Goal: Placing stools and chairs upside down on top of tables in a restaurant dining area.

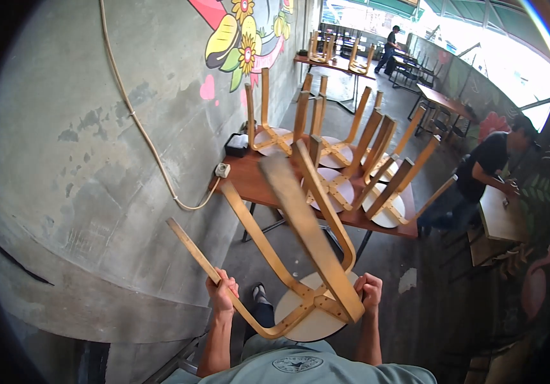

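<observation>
I hold a wooden stool (300, 313) upside down in front of my chest, its round pale seat low and its bent legs pointing up and away. My left hand (221, 291) grips one leg on the left side. My right hand (369, 291) is closed on the seat end of a leg on the right. Ahead stands a brown table (252, 179) with several more stools (342, 173) turned upside down on its top.
A grey concrete wall (83, 166) with a cable and a white socket (223, 169) runs along my left. A black box (236, 145) sits on the table. A seated person (489, 169) is at a small table on the right. Another person (390, 48) stands far back among tables.
</observation>
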A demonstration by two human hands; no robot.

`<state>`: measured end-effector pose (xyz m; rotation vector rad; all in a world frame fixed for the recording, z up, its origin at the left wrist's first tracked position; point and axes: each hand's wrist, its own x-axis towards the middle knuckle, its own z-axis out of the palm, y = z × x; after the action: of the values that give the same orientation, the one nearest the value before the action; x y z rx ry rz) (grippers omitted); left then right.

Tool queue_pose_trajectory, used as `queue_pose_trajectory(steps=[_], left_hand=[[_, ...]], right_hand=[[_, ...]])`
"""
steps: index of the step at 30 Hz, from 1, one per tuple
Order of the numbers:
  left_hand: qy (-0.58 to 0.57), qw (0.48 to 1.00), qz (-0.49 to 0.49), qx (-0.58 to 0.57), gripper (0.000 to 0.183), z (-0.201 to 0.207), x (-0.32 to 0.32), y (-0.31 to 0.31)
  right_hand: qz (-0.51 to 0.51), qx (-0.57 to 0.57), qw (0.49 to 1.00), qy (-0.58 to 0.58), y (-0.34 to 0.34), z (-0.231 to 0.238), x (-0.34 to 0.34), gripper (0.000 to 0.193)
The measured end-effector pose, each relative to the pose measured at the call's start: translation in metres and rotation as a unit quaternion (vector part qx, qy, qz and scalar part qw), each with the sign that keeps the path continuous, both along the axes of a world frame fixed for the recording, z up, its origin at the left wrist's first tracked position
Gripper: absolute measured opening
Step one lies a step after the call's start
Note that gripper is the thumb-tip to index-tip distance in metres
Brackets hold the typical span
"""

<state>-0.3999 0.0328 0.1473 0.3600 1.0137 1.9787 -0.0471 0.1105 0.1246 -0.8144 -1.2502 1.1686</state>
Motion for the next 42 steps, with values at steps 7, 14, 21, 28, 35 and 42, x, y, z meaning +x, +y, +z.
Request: queue_pose_trajectory(steps=[7, 14, 21, 28, 35, 42], left_hand=[[0.528, 0.845, 0.056, 0.054, 0.024, 0.016, -0.007, 0.025], [0.389, 0.919, 0.046, 0.050, 0.024, 0.021, -0.086, 0.094], [0.359, 0.930, 0.029, 0.074, 0.023, 0.052, -0.154, 0.176], [0.354, 0.925, 0.023, 0.133, 0.019, 0.034, -0.195, 0.250], [0.342, 0.927, 0.048, 0.144, 0.019, 0.001, -0.213, 0.315], [0.394, 0.907, 0.037, 0.143, 0.020, -0.030, -0.217, 0.346]], right_hand=[[0.153, -0.060, 0.977, 0.139, 0.053, 0.086, -0.071, 0.069], [0.150, -0.090, 0.953, 0.248, 0.106, 0.042, -0.160, 0.063], [0.107, -0.063, 0.965, 0.230, 0.167, 0.051, -0.227, 0.062], [0.041, -0.008, 0.991, 0.130, 0.218, 0.055, -0.270, 0.057], [0.016, 0.006, 0.989, 0.146, 0.273, 0.018, -0.290, 0.056], [0.002, 0.031, 0.987, 0.156, 0.300, -0.031, -0.290, 0.057]])
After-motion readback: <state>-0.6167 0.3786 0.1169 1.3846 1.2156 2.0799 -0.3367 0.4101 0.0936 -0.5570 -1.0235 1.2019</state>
